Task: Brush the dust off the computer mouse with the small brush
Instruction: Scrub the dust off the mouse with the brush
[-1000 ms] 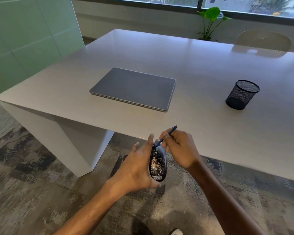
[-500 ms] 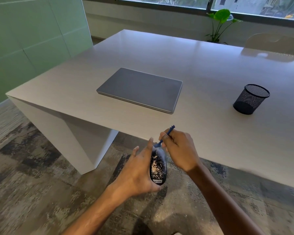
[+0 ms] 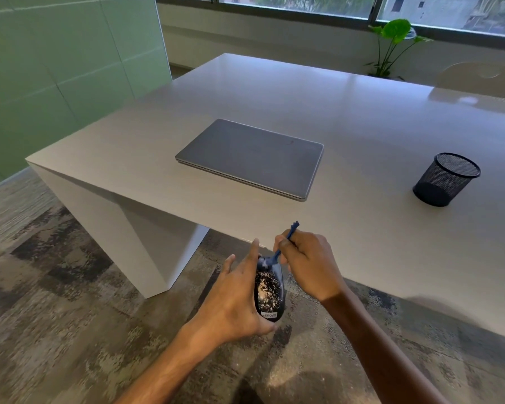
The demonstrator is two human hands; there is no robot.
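A black computer mouse point(image 3: 269, 293), speckled with white dust on its back, is held in the air in front of the table's near edge. My left hand point(image 3: 233, 301) grips it from the left and below, fingers wrapped around its side. My right hand point(image 3: 308, 265) pinches a small blue brush point(image 3: 286, 240); the handle sticks up and right out of the fist. The brush head touches the mouse's front end, near the buttons. The bristles are blurred.
A closed grey laptop point(image 3: 251, 158) lies on the white table point(image 3: 376, 135). A black mesh cup point(image 3: 446, 179) stands at the right. A potted plant point(image 3: 391, 45) and a chair point(image 3: 481, 80) stand beyond the far edge. A green wall panel point(image 3: 56, 68) is at left; patterned carpet lies below.
The view has shifted, so the table sits further right in frame. The brush head stays at the mouse's front end; both hands keep their grips.
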